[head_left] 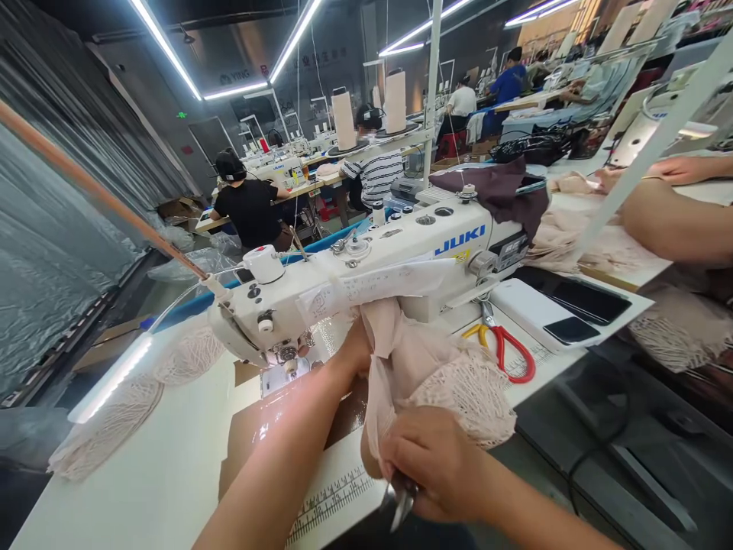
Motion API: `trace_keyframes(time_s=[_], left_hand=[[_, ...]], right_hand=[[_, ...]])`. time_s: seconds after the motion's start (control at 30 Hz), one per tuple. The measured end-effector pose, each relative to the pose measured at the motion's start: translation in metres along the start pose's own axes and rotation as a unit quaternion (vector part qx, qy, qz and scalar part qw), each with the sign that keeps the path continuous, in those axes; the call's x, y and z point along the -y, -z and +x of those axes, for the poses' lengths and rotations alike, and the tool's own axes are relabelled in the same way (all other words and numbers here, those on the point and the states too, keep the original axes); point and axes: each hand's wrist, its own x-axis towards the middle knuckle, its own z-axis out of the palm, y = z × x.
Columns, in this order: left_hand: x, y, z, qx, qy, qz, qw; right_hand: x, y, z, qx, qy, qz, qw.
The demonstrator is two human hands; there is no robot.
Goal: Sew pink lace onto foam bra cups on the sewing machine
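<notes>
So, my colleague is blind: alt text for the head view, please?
A person's right hand grips a metal tool and pale pink fabric beside a white JUKI sewing machine; the left hand is partly hidden behind the fabric. Red-and-yellow scissors lie on the table; other people sit farther back.

1. This is a sewing workshop with several workstations.
2. In front, a white sewing machine lettered JUKI in blue [398, 233] stands on a white tabletop with a printed black ruler scale [337, 500], with gathered pale pink, net-textured cloth [466, 397] beside it.
3. Beyond, a person in a black short-sleeved top [246, 210] and another in a striped shirt [381, 177] sit at further workstations.
4. Tall pale pink thread cones [344, 122] stand upright.
5. Long white tube lights [296, 40] hang overhead.
</notes>
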Motion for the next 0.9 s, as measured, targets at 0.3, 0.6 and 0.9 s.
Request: trace_keyframes(time_s=[0.3, 0.6, 0.9], left_hand=[[-0.002, 0.016, -0.061, 0.095, 0.099, -0.085, 0.987], [-0.034, 0.071, -0.147, 0.273, 0.099, -0.276, 0.916], [-0.017, 0.115, -0.274, 0.016, -0.036, -0.384, 0.923]], right_hand=[[-0.014, -0.023, -0.007, 0.004, -0.019, 0.060, 0.998], [-0.012, -0.003, -0.014, -0.052, -0.074, 0.144, 0.985], [-0.034, -0.018, 0.026, 0.104, -0.191, 0.031, 0.975]])
